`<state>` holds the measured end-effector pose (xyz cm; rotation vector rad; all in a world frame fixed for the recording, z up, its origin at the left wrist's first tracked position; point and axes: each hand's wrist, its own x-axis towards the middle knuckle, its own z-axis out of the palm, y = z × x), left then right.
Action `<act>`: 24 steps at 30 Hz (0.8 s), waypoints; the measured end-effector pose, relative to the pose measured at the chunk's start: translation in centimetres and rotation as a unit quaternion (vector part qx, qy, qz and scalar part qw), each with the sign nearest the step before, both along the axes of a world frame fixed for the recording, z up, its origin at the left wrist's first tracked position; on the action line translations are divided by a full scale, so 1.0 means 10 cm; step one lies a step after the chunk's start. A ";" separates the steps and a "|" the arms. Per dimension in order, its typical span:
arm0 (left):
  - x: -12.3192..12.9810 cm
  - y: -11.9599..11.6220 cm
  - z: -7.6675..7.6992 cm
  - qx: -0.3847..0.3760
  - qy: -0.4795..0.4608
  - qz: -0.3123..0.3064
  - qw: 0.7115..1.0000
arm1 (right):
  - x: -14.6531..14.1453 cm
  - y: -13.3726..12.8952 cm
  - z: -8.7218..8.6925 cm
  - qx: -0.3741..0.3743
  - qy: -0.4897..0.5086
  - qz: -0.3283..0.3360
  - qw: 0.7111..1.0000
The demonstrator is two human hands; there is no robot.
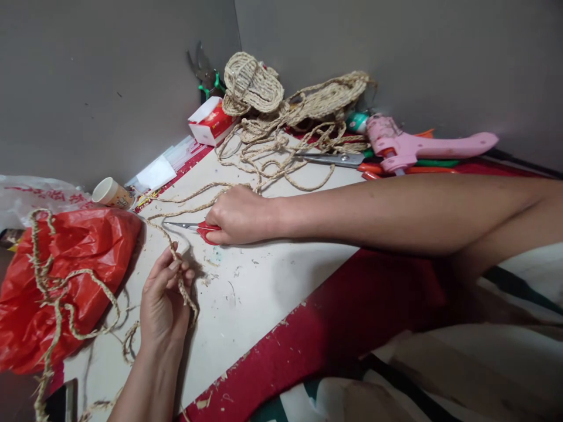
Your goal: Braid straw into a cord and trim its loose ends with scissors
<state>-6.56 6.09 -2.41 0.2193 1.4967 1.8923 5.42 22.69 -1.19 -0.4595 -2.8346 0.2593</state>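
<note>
My left hand (169, 287) is closed on a braided straw rope (182, 290), pinching it between thumb and fingers; one end hangs below the palm and the rest runs up past the scissors. Wrapped round the red handles of small scissors (187, 225) is my right hand (240, 215), resting low over the pale board (250, 293). The scissor blades point left and lie close to the rope, above my left hand. Whether the blades touch the rope is unclear.
Coiled rope (253, 82) lies at the back, beside a red and white box (212, 122). A pink glue gun (422, 146) and larger scissors (338, 158) are at back right. A paper cup (109, 192) stands by a red plastic bag (105, 234) with rope over it.
</note>
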 end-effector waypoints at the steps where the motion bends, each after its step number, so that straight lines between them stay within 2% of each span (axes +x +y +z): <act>1: -0.01 0.00 0.00 -0.002 -0.001 0.004 1.000 | 0.00 0.00 -0.01 0.003 0.006 0.002 1.000; 10: -0.11 0.03 0.00 -0.001 -0.009 0.011 1.000 | 0.04 0.00 -0.03 0.032 0.008 0.092 0.995; 24: -0.08 0.03 0.02 0.009 0.035 0.011 0.999 | 0.03 0.04 0.00 0.020 -0.014 0.079 0.997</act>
